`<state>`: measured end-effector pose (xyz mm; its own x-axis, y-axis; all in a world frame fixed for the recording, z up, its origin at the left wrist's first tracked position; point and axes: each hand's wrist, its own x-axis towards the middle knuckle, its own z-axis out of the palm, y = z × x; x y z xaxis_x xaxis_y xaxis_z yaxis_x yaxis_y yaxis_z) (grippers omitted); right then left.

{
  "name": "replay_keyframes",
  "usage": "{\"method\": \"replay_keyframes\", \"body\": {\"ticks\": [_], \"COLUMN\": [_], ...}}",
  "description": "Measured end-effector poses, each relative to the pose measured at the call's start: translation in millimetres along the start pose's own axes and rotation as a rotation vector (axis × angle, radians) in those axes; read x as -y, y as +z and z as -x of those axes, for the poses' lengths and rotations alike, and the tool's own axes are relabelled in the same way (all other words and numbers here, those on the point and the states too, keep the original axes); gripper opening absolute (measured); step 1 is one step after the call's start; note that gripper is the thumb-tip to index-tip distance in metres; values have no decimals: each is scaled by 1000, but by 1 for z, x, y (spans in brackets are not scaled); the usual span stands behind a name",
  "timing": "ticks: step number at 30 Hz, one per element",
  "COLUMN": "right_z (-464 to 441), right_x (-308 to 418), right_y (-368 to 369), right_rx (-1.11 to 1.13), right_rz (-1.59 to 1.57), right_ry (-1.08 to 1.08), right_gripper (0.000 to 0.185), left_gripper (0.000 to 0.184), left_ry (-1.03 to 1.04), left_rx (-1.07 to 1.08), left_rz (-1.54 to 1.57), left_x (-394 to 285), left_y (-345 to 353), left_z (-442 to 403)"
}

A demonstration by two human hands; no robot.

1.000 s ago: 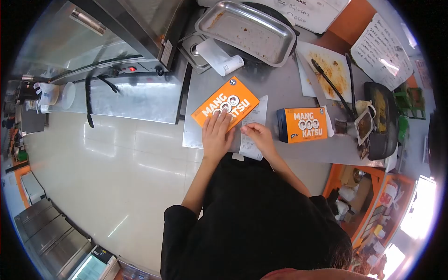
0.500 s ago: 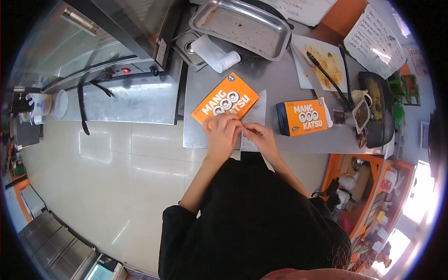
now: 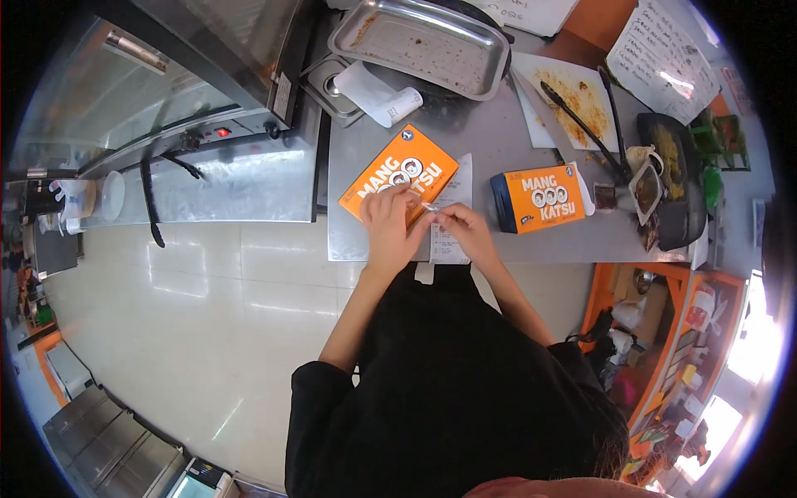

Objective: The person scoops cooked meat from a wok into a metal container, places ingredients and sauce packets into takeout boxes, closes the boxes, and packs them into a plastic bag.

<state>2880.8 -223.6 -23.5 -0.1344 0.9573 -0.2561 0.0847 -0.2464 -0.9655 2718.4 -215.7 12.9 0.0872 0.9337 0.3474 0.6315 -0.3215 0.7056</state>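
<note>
My left hand (image 3: 390, 228) is over the lower part of an orange box (image 3: 398, 170) printed "MANG KATSU", its fingertips resting along the front edge. Between its thumb and forefinger and the pinched fingers of my right hand (image 3: 466, 232) is a small whitish piece (image 3: 429, 207), too small to name. Beneath both hands lies a printed receipt (image 3: 452, 184), partly hidden by them and tucked against the box. A second orange box (image 3: 544, 197) with dark blue sides stands to the right of my right hand, apart from it.
Behind the boxes are a stained metal tray (image 3: 423, 50), a curled paper roll (image 3: 378, 95) and a lidded steel pan (image 3: 328, 87). Black tongs (image 3: 585, 123) lie on a stained cutting board (image 3: 573, 100). A sauce container (image 3: 646, 195) sits beside a black tray (image 3: 677, 183). Heated cabinet (image 3: 207, 133) at left.
My hands have shifted slightly, and the left fingers have spread a little more. The whitish piece now shows between the fingertips. The view has tilted slightly; both boxes stay in place.
</note>
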Motion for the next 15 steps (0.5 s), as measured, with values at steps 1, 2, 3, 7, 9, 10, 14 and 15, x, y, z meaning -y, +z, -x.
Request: {"method": "replay_keyframes", "body": {"ticks": [1,2,3,7,9,10,14,15], "right_z": [-2,-3,-2,-5,-8,-10,-17,-18], "right_x": [3,7,14,23,15,9,-6,-9], "right_y": [3,6,7,12,11,11,18,21], "right_rx": [-27,-63,-96,-148,-128,-118,-184,-208], "right_rz": [-112,-140,-167,-240,-224,-217,10,47], "right_ry": [75,60,46,-12,14,26,97,85], "right_gripper": [13,14,15,17,17,17,19,20], "left_gripper": [30,33,37,46,46,45,39,37], "left_ry": [27,54,79,-7,1,16,40,36], "left_rx": [32,62,89,56,60,38,1,5], "left_rz": [-16,-31,-47,-104,-180,-178,-148,-134], "left_x": [2,6,10,16,14,12,11,12], "left_y": [2,5,8,18,20,20,19,20], "left_z": [-1,-1,1,7,8,8,9,10]}}
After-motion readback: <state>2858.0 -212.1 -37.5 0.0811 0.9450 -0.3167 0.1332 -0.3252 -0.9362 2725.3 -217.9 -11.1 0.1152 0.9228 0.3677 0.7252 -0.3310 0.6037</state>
